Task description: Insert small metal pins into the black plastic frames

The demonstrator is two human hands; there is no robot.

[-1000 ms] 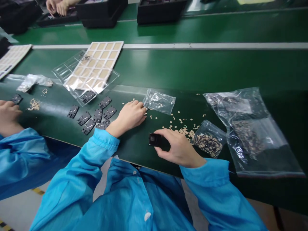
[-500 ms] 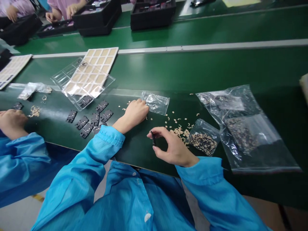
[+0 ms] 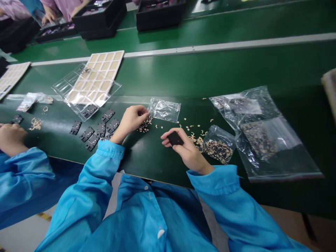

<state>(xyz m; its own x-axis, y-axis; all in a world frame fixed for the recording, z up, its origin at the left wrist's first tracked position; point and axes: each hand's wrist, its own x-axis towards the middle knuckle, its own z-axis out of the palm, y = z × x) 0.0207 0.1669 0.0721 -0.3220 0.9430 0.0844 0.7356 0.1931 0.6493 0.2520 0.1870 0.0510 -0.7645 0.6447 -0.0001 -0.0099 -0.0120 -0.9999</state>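
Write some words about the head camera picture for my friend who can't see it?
A person in a bright blue smock holds a small black rectangular part in the right hand, while the left hand touches a little pile of tiny beige and black pieces. Flat black parts lie nearby on a dark green workbench.

Bright light, glare on plastic bag (image 3: 219, 134), edges bowed.

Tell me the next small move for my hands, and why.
Probably bring the left hand over to the black part in the right hand: the left hand is pinched at a pile of small tan pieces, and the right hand already has the part gripped in its fingers.
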